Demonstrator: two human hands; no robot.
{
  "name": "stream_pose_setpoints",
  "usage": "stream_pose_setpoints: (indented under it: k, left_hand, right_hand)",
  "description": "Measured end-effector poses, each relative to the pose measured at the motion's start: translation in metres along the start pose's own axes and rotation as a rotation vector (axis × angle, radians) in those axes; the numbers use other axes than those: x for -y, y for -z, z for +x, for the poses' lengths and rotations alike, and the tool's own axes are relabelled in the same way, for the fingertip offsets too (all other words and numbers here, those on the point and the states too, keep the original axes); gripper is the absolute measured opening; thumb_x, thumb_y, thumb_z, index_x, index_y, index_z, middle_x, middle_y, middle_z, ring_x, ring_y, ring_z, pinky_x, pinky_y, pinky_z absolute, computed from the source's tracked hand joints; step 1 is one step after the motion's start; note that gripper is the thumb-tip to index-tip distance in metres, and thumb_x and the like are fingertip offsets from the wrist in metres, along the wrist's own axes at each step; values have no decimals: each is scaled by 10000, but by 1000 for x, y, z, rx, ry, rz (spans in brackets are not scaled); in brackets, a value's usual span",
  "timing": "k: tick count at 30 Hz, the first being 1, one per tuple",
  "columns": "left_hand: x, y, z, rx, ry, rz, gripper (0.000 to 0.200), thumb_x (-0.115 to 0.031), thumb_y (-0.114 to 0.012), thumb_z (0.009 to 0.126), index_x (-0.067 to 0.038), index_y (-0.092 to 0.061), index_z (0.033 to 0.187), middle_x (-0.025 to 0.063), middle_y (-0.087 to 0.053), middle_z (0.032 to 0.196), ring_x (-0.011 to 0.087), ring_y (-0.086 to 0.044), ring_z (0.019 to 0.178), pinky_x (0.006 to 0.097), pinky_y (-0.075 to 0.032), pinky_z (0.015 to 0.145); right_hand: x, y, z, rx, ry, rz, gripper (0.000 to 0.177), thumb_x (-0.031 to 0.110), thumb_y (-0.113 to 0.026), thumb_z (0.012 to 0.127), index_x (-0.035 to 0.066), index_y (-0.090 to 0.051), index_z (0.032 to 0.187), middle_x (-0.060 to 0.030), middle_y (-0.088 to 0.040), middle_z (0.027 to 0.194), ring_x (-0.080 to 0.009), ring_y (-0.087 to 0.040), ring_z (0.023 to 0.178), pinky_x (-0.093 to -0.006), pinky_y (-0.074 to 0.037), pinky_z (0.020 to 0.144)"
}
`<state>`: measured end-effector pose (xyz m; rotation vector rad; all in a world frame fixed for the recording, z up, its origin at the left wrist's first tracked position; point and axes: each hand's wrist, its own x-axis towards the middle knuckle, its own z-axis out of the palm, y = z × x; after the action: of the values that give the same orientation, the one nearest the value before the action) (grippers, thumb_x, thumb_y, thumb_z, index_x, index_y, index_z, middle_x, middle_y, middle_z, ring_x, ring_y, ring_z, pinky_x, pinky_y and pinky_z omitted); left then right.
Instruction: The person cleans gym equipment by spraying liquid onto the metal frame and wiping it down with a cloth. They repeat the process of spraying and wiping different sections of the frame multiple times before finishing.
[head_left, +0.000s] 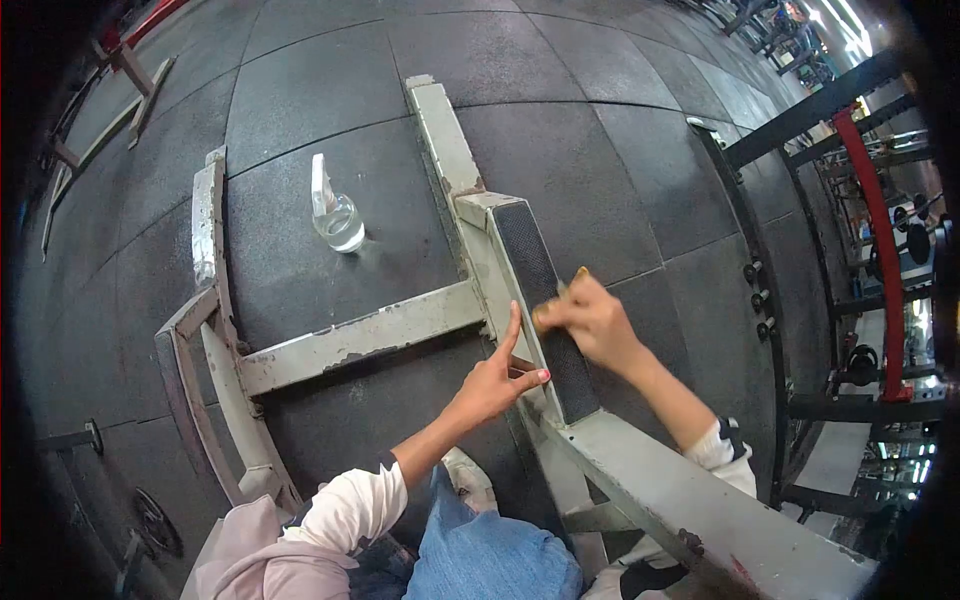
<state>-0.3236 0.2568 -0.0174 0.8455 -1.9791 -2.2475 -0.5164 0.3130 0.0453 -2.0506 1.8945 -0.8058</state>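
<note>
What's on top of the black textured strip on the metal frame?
Your right hand is over the middle of the black textured strip, whose ends show. The patch beneath is covered, and whether the hand holds anything can't be told.

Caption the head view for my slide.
Right hand at a black textured pad, left hand against its chipped grey metal frame, clear round spray bottle beyond.

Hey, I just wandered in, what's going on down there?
Someone is working with bare hands on a metal frame. Their right hand, fingers bunched, is at the black pad; whether it holds anything is hard to tell. Their left hand is at the pad's other edge, index finger stretched out along it. A clear spray bottle stands on the dark floor, away from both hands.
</note>
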Motion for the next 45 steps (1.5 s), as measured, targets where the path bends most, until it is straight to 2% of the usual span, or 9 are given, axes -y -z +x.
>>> stream_pose_setpoints:
  k: [4, 8, 12, 18, 23, 29, 34, 40, 45]
  left_hand:
    - [-5, 1, -1, 0, 23, 5, 1021, -344, -678, 851, -328, 129, 1477, 214, -666, 1041, 325, -652, 997, 396, -487, 892]
    - [-4, 2, -2, 6, 28, 13, 1018, -348, -677, 851, -332, 126, 1477, 216, -664, 1046, 331, -648, 1007, 401, -484, 899]
    - [-4, 2, -2, 1, 10, 38, 1022, -374, -670, 852, -329, 139, 1474, 224, -662, 1049, 344, -643, 1014, 410, -476, 903]
    - [-6, 3, -2, 15, 23, 33, 1017, -405, -659, 855, -337, 146, 1471, 234, -652, 1076, 363, -638, 1016, 417, -476, 897]
    - [-1, 2, 0, 10, 17, 43, 1020, -382, -663, 858, -335, 153, 1468, 223, -659, 1062, 350, -649, 995, 414, -485, 887]
    - [-1, 0, 2, 9, 13, 47, 1015, -294, -665, 878, -283, 154, 1477, 228, -653, 1050, 275, -651, 986, 372, -495, 885]
    - [-9, 2, -3, -10, 41, 87, 1012, -286, -668, 876, -286, 145, 1480, 235, -648, 1069, 275, -647, 999, 382, -487, 899]
    - [-5, 2, -3, 9, -7, 43, 1007, -283, -663, 878, -274, 145, 1479, 246, -641, 1086, 300, -645, 1005, 401, -493, 901]
    - [1, 1, 0, -13, -4, 54, 1011, -401, -662, 850, -317, 123, 1482, 201, -669, 1052, 346, -648, 996, 414, -475, 892]
  right_hand:
    - [-27, -14, 65, -129, 38, -55, 213, -25, -595, 748, 93, -717, 877, -77, -574, 790, -253, -538, 781, -352, -460, 719]
    - [-20, -19, 67, -206, -2, -99, 216, -12, -626, 735, 100, -726, 889, -69, -594, 791, -244, -576, 817, -353, -477, 759]
    - [4, -5, -1, -32, 76, -45, 208, -21, -620, 732, 85, -718, 882, -69, -579, 800, -252, -565, 851, -360, -475, 757]
    - [31, 23, -68, 200, -38, 143, 241, -38, -636, 699, 95, -723, 880, -70, -583, 831, -260, -568, 848, -358, -481, 761]
    - [19, 8, -40, 50, 2, -95, 222, -42, -616, 727, 86, -719, 877, -60, -630, 801, -242, -588, 817, -359, -486, 761]
    - [-21, -7, 61, -136, 33, -100, 168, -21, -605, 745, 64, -702, 852, -73, -612, 779, -264, -572, 795, -356, -481, 736]
    - [-19, -13, 50, -218, 51, -98, 160, -19, -616, 749, 55, -700, 864, -80, -604, 803, -267, -581, 815, -361, -479, 754]
    - [18, 11, -32, 50, -39, 57, 208, -51, -609, 746, 78, -707, 876, -60, -585, 835, -256, -559, 835, -369, -462, 774]
    - [21, 35, -69, 331, -66, 164, 242, -39, -612, 765, 125, -744, 883, -13, -591, 883, -202, -549, 869, -332, -462, 813]
